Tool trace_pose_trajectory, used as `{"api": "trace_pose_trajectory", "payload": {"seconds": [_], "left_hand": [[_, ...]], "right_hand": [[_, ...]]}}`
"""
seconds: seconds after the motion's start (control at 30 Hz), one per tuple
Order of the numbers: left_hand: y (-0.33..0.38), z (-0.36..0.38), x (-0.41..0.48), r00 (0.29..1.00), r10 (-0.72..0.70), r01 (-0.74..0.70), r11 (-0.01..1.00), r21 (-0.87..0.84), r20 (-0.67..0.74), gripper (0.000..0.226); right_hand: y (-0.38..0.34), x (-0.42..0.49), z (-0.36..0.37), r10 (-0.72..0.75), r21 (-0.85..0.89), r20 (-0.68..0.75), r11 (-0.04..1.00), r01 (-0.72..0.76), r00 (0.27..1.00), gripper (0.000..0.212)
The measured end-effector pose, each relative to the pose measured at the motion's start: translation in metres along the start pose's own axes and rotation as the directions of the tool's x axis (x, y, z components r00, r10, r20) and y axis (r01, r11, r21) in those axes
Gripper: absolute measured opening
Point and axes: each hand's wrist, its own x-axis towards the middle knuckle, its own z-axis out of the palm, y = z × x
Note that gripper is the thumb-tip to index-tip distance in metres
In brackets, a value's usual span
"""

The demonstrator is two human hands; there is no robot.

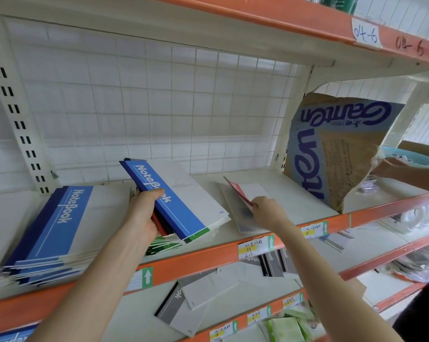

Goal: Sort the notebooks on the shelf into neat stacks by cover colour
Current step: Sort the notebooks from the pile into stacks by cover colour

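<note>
We've a blue stack [48, 230] built; left hand [141, 213] grips a mixed bundle [183, 208], right hand [266, 209] pinches a red notebook [238, 191].

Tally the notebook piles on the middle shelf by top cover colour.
Blue: 2, the left stack and the bundle in the left hand
Red: 1, small pile topped by the red notebook the right hand pinches
Total: 3

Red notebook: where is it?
The red notebook sits right of centre in the head view, tilted above the shelf, pinched by the right hand, between the blue-topped bundle and the cardboard box.
</note>
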Motion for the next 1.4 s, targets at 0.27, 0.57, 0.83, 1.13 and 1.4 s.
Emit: {"api": "trace_pose_trajectory", "payload": {"seconds": [0.27, 0.57, 0.83, 1.13, 1.4], "left_hand": [[-0.011, 0.025, -0.002, 1.000, -0.025, 0.025, 1.000, -0.015, 0.007, 0.030], [-0.008, 0.016, -0.003, 0.999, 0.044, -0.044, 0.997, -0.061, -0.013, 0.036], [0.007, -0.010, 0.000, 0.995, 0.053, -0.056, 0.998, -0.033, -0.086, 0.035], [0.006, -0.017, -0.002, 0.994, 0.048, -0.052, 0.998, -0.039, -0.101, 0.035], [0.002, -0.019, -0.009, 0.996, 0.041, -0.040, 0.999, 0.004, -0.079, 0.033]], "right_hand": [[-0.065, -0.054, -0.023, -0.443, 0.017, -0.426, 0.868, 0.496, 0.789, 0.032], [-0.081, -0.077, -0.021, -0.631, 0.336, -0.075, 0.713, 0.616, 0.772, 0.033], [-0.014, 0.007, 0.026, 0.103, 0.086, 0.183, 0.989, -0.121, 0.978, 0.071], [-0.005, 0.018, 0.052, 0.128, -0.162, 0.174, 0.982, -0.100, 0.976, 0.060], [-0.006, 0.000, 0.037, 0.002, -0.176, -0.055, 0.984, -0.011, 0.998, 0.055]]}}
